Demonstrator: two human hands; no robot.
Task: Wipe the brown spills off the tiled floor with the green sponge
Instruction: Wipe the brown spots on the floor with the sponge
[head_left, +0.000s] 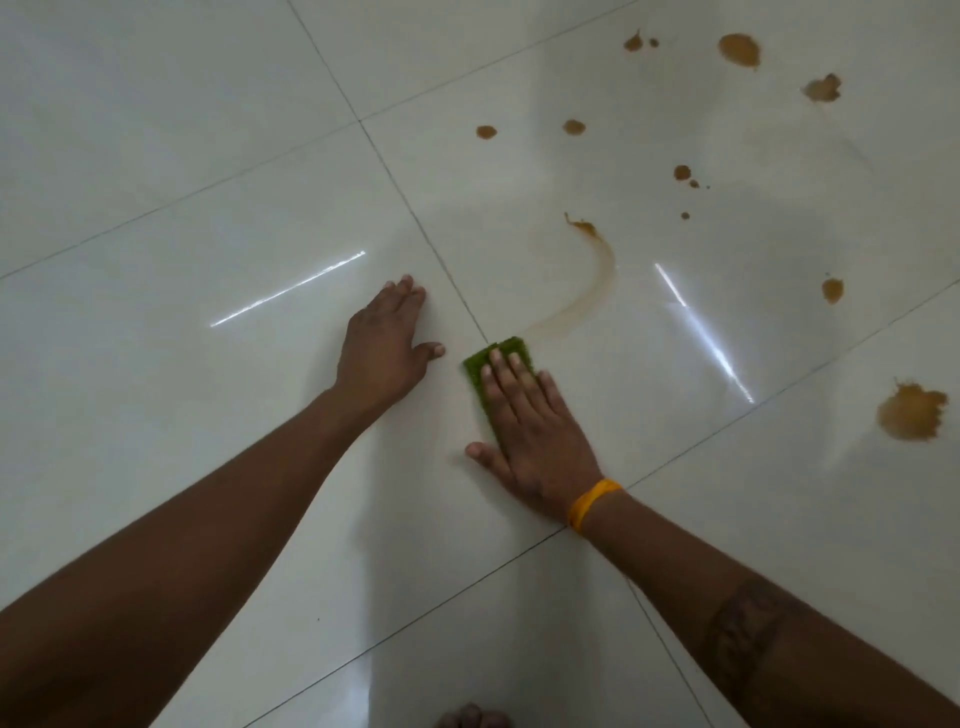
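— Where's the green sponge (485, 375)?

— Just below the frame's centre, flat on the tiled floor (208, 156), pinned under the right hand (530, 436), whose fingers lie straight and close together on top.

— And the other?

— The left hand (384, 353) rests palm down just left of it, thumb spread out.

— The mess?

— A curved brown smear (597, 275) runs up from the sponge; brown spills (911, 413) dot the right and upper right.
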